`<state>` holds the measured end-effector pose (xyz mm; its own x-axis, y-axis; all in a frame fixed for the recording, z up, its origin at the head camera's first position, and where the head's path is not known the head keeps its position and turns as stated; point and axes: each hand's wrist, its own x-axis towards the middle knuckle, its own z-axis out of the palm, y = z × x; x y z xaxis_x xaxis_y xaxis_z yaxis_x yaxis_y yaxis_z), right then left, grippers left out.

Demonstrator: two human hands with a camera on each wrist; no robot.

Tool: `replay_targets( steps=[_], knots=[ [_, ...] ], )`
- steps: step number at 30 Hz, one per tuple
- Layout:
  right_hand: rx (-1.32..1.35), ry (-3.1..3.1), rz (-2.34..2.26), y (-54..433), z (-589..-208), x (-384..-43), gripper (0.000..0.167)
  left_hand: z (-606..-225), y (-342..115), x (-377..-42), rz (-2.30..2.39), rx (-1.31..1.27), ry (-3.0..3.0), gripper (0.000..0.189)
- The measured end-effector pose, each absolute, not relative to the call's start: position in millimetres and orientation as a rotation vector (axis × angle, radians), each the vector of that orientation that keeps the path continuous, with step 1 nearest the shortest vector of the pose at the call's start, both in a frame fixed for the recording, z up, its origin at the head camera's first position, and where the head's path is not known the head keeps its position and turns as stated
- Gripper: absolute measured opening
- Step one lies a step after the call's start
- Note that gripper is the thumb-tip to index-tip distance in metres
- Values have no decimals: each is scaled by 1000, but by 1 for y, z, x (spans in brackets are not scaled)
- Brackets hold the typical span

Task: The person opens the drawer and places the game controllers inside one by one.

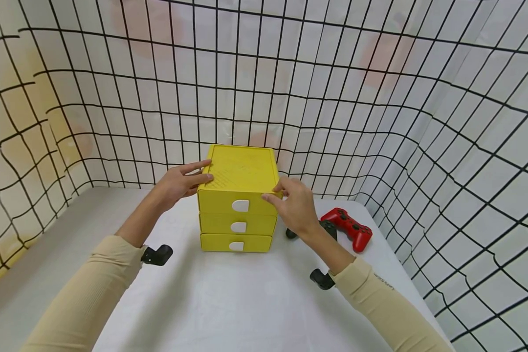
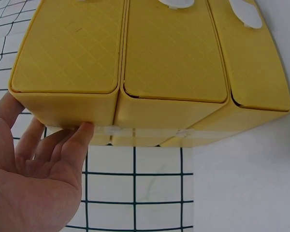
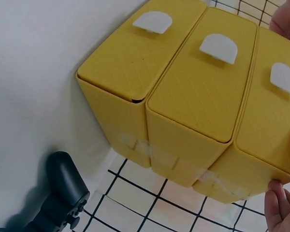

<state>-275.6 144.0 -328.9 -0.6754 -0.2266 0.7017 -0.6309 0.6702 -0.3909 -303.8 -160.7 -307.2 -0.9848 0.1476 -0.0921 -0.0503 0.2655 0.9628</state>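
White tabletop (image 1: 229,303), broad stretch in front, right edge slanting away. Left hand (image 1: 178,183): fingers extended, touching upper left side of one yellow plastic three-drawer cabinet (image 1: 246,168), white tabs, standing mid-tabletop. Right hand (image 1: 296,203): thumb and fingers pinching its upper front right corner. Right of cabinet: black game controller (image 1: 329,228); red game controller (image 1: 347,227). Behind: black wire grid (image 1: 173,45).

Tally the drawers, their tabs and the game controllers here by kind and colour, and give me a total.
Yellow drawers: 3
White drawer tabs: 3
Red game controller: 1
Black game controller, partly hidden behind the right arm in the head view: 1
Total: 8
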Motion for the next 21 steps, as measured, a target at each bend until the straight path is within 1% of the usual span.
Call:
replay_targets(
  steps=[14,21],
  knots=[
    [614,-2297,822,141,-333,-268,28,-310,-161,-305,1812,100,2365,68],
    [598,-2354,899,141,-327,-259,26,-311,-165,-305,1822,111,2362,69]
  ],
)
